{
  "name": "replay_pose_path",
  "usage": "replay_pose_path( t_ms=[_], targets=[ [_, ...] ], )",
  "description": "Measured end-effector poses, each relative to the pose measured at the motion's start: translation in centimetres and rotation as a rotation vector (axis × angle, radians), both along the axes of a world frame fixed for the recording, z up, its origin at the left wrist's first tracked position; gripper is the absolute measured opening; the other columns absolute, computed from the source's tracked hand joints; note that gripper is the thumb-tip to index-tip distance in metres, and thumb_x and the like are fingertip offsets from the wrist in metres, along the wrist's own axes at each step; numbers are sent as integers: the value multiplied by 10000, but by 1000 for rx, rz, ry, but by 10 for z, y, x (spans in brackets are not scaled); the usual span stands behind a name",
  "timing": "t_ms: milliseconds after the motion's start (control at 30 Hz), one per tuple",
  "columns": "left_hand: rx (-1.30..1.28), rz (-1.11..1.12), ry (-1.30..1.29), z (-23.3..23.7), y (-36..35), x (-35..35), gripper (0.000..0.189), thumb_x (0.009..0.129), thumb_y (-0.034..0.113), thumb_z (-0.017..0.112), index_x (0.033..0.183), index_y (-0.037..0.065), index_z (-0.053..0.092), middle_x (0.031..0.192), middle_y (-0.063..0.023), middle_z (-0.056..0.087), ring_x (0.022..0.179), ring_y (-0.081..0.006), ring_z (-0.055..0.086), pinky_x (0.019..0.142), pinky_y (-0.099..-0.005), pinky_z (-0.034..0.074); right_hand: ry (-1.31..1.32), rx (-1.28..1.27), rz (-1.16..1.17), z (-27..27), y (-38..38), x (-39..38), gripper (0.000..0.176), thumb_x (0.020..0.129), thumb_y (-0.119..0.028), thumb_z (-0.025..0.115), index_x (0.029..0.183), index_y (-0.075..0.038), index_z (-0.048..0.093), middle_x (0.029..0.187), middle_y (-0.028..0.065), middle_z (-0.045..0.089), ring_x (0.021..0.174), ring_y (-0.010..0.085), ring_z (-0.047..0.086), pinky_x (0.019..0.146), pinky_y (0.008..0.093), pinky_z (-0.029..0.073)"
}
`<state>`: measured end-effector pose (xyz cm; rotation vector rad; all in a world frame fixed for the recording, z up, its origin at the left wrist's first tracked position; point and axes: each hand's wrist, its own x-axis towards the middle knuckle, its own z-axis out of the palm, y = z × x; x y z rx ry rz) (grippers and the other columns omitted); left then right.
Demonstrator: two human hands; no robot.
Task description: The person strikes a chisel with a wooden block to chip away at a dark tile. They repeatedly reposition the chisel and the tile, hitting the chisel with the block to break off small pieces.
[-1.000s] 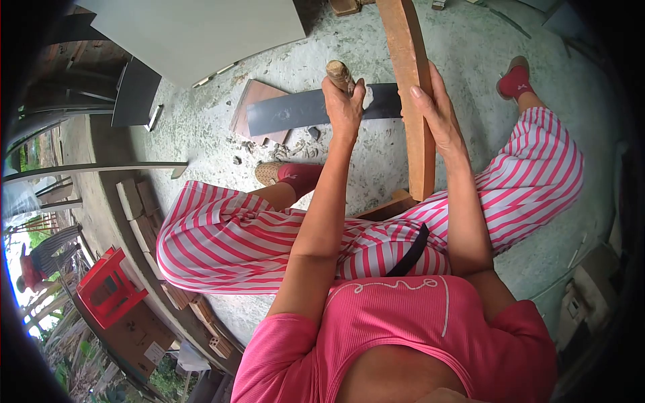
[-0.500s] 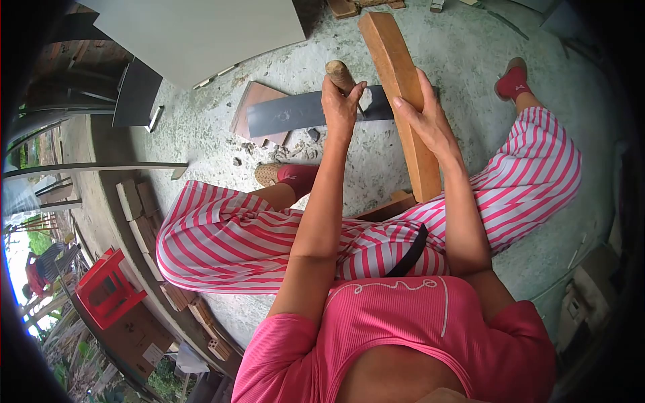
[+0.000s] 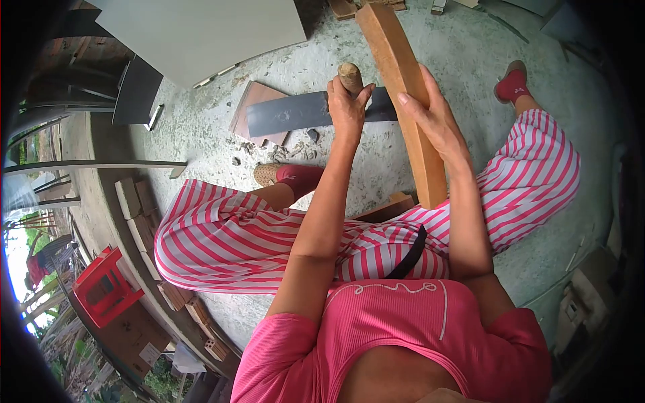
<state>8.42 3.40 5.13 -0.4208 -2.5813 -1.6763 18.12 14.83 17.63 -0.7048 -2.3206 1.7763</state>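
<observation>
My left hand (image 3: 348,111) is closed around the thick round wooden handle (image 3: 349,75) of a tool, its butt end facing up toward me. The tool's working end is hidden below the fist. A long squared wooden beam (image 3: 398,74) stands tilted beside it, its lower end at my striped trouser leg. My right hand (image 3: 440,124) grips the beam from the right side, thumb across the near face and fingers along the edge. Behind both hands, a dark flat board (image 3: 289,113) lies on the floor, overlapping a brown board (image 3: 243,111).
Small dark chunks (image 3: 312,135) and crumbs lie near my left shoe (image 3: 266,176). A large pale panel (image 3: 201,33) stands at the upper left. Bricks (image 3: 131,201) line a ledge, with a red plastic stool (image 3: 104,289) beyond. A person (image 3: 47,262) is outside at far left.
My left hand has moved a little right and down with the tool, closer to the beam. The beam's lower end has shifted slightly right and down, with my right hand still on it.
</observation>
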Motion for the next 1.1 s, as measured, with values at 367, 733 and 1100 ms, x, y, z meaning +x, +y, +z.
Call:
replay_pose_path(
  t_ms=[367,733,1100],
  targets=[
    [112,-4,-229,9,0,4,388,709,164,771,915,-17,497,845,-218,615,757,-388,589,688,-415,462,183,309,342,126,6,-32,852,803,-469,585,1430,-24,220,1337,236,410,1234,280,424,1005,352,352],
    [125,-8,-188,10,0,20,307,763,131,715,903,-7,479,772,-230,610,723,-423,588,637,-424,456,-73,216,451,144,0,-62,870,807,-467,586,1423,15,204,1361,247,385,1268,291,393,1031,354,324],
    [97,-110,-170,-1,4,41,334,742,20,661,1006,17,455,929,-239,577,849,-449,556,700,-464,446,-233,360,369,32,18,-24,797,763,-429,633,1429,-142,303,1206,211,566,1111,320,558,955,386,407]
  ],
)
